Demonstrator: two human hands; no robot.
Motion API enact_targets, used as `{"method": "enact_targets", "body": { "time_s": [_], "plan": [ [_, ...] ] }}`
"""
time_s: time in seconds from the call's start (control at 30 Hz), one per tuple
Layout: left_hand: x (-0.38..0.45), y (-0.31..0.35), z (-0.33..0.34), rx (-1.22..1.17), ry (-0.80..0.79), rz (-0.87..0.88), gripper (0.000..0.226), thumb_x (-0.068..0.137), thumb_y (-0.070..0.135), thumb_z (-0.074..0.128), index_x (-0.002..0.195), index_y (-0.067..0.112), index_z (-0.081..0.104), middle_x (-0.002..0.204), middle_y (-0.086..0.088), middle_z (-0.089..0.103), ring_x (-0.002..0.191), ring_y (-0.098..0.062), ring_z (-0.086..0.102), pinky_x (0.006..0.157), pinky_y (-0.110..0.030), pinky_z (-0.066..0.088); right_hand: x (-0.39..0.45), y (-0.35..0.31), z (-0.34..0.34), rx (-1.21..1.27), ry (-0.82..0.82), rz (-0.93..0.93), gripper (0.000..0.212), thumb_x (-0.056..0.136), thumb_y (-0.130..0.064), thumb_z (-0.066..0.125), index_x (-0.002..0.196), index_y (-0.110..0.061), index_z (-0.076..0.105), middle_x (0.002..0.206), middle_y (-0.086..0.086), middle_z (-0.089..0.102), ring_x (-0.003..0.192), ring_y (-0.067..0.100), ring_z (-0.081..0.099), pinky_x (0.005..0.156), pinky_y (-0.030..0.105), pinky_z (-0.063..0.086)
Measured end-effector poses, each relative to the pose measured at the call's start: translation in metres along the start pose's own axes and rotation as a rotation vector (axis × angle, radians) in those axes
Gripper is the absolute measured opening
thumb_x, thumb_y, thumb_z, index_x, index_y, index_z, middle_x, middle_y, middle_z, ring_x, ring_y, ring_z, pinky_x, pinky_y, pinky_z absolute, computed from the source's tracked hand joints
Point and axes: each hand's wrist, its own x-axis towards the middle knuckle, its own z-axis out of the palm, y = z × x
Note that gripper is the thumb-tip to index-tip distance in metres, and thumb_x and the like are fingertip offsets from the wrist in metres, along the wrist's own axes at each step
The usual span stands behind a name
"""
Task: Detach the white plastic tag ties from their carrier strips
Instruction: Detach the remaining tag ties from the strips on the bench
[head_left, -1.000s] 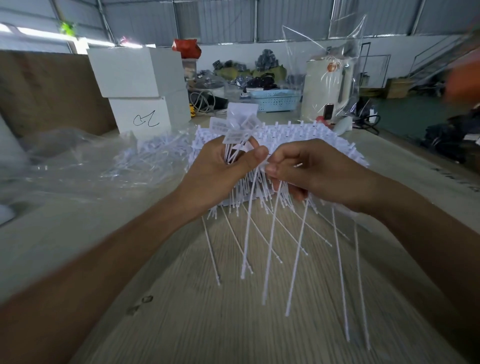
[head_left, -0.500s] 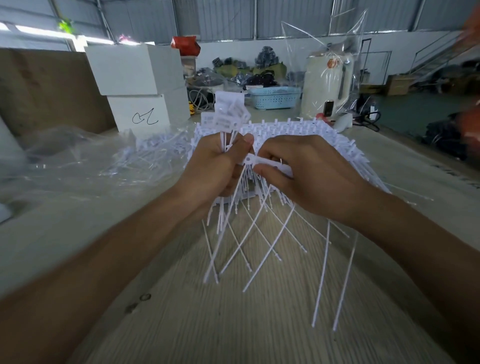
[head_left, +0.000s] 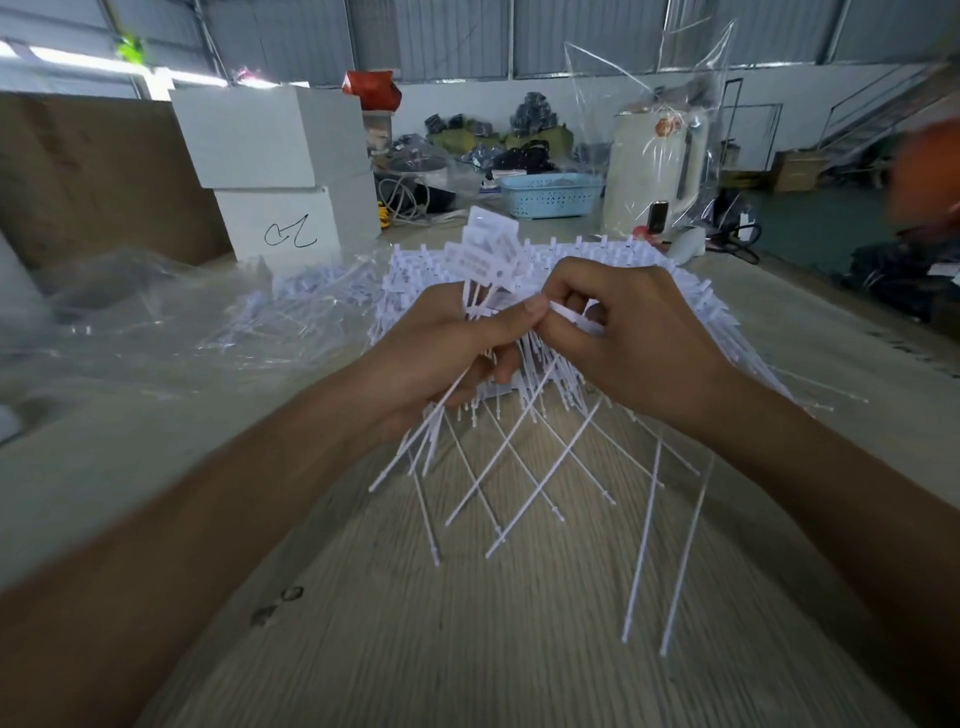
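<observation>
Between your two thumbs, at the centre of the view, sits the work: your right hand (head_left: 639, 343) pinches the carrier strip (head_left: 574, 318) with curled fingers, and your left hand (head_left: 441, 358) is closed round a bundle of white tag ties (head_left: 488, 254), thumb pressed toward the strip. Holding both so close probably lets you snap a tie off at its joint without bending the strip. The flat tag heads stand up at 12 o'clock above your left fist, while the thin tails fan down toward 6 o'clock over the wooden table (head_left: 467, 649). Beyond your knuckles, at 12 to 2 o'clock, the stack of unworked strips (head_left: 691, 291) lies within easy reach. A clear plastic bag (head_left: 156, 312) with loose ties spreads at 9 o'clock, likely the drop place. White boxes (head_left: 275, 171) stand at 11 o'clock.
</observation>
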Motion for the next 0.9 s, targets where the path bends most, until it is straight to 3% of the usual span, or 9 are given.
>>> {"method": "enact_targets", "body": {
  "time_s": [0.17,0.33,0.5,0.57,0.63,0.73,0.83,0.9],
  "plan": [
    [0.001,0.0,-0.001,0.021,-0.004,-0.092,0.046,0.092,0.047,0.065,0.054,0.02,0.063,0.052,-0.007,0.054,0.038,-0.012,0.029,0.038,-0.018,0.022,-0.001,0.0,0.001,0.009,0.012,0.002,0.02,0.092,-0.02,0.069,0.075,-0.01,0.066,0.06,0.001,0.057,0.053,0.018,0.05,0.053,0.044,0.045],
    [0.0,0.004,-0.005,0.055,-0.035,-0.147,0.059,0.095,0.047,0.061,0.042,0.022,0.062,0.043,0.001,0.043,0.036,-0.009,0.027,0.035,-0.016,0.023,-0.002,-0.002,0.002,-0.024,0.029,-0.006,0.028,0.092,-0.025,0.07,0.069,-0.01,0.062,0.056,0.006,0.053,0.054,0.025,0.049,0.054,0.044,0.045],
    [0.001,0.003,-0.01,-0.027,-0.037,-0.12,0.036,0.093,0.041,0.064,0.062,0.026,0.072,0.048,0.0,0.042,0.039,-0.01,0.027,0.036,-0.016,0.023,0.001,0.0,0.002,0.037,-0.048,0.052,0.029,0.097,-0.032,0.064,0.078,-0.01,0.063,0.064,0.004,0.058,0.061,0.023,0.053,0.06,0.043,0.044],
    [0.003,0.002,-0.011,-0.029,-0.007,-0.091,0.028,0.094,0.04,0.064,0.084,0.015,0.072,0.049,0.001,0.042,0.04,-0.009,0.028,0.037,-0.017,0.023,0.002,0.003,0.0,0.079,-0.134,0.098,0.025,0.098,-0.033,0.06,0.088,-0.011,0.065,0.073,0.002,0.062,0.067,0.019,0.056,0.066,0.041,0.044],
    [0.006,-0.002,-0.012,-0.011,0.04,-0.08,0.044,0.095,0.042,0.062,0.101,-0.001,0.067,0.048,0.002,0.043,0.039,-0.009,0.029,0.037,-0.017,0.024,0.003,0.007,-0.001,0.147,-0.178,0.141,0.02,0.1,-0.028,0.059,0.095,-0.009,0.065,0.076,-0.001,0.061,0.066,0.009,0.054,0.065,0.036,0.043],
    [0.006,-0.005,-0.012,-0.008,0.104,-0.056,0.044,0.098,0.045,0.056,0.083,0.005,0.068,0.046,0.0,0.044,0.037,-0.01,0.032,0.036,-0.017,0.027,0.004,0.007,-0.006,0.292,-0.18,0.171,0.013,0.101,-0.018,0.058,0.102,-0.007,0.065,0.076,-0.002,0.058,0.058,0.001,0.049,0.06,0.024,0.043],
    [0.006,-0.004,-0.012,-0.033,0.128,-0.034,0.048,0.1,0.048,0.051,0.07,0.013,0.062,0.046,-0.001,0.045,0.039,-0.011,0.036,0.039,-0.018,0.031,0.003,0.004,-0.009,0.358,-0.182,0.16,0.012,0.103,-0.016,0.053,0.107,-0.01,0.062,0.091,0.011,0.059,0.065,0.019,0.059,0.065,0.036,0.053],
    [0.006,-0.004,-0.012,-0.053,0.13,-0.022,0.05,0.1,0.052,0.047,0.067,0.015,0.055,0.049,-0.004,0.049,0.044,-0.017,0.044,0.044,-0.022,0.039,0.003,0.003,-0.008,0.316,-0.169,0.149,0.017,0.106,-0.017,0.046,0.113,-0.014,0.061,0.092,0.006,0.06,0.065,0.019,0.063,0.065,0.041,0.057]
  ]
}}
